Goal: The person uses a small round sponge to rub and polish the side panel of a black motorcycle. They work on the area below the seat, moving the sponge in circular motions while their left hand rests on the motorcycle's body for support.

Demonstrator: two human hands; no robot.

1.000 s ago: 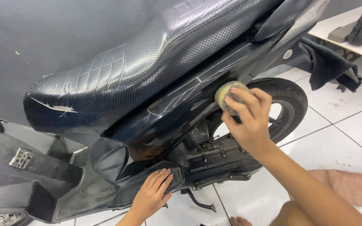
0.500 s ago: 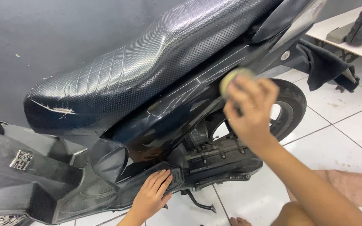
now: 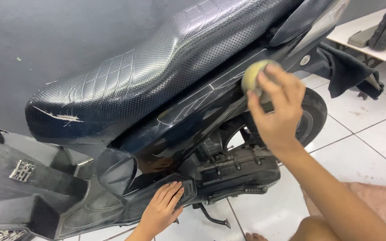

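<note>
A black scooter stands side-on, its textured seat [image 3: 157,76] torn at the left end. My right hand [image 3: 277,111] presses a round yellow-green sponge pad [image 3: 252,76] against the glossy black side panel [image 3: 188,116] under the seat, near the rear. Only the pad's upper left edge shows past my fingers. My left hand [image 3: 161,209] lies flat, fingers spread, on the black footrest edge [image 3: 188,189] low down. The rear wheel [image 3: 311,118] sits just behind my right hand.
White tiled floor [image 3: 371,138] spreads to the right. A tan cloth [image 3: 376,201] lies on it by my right arm. A dark cloth [image 3: 349,73] hangs off the scooter's tail. A white bench [image 3: 358,33] stands at top right, a dark wall behind.
My right hand has carried the sponge pad up and rearward along the side panel. My left hand has stayed on the footrest.
</note>
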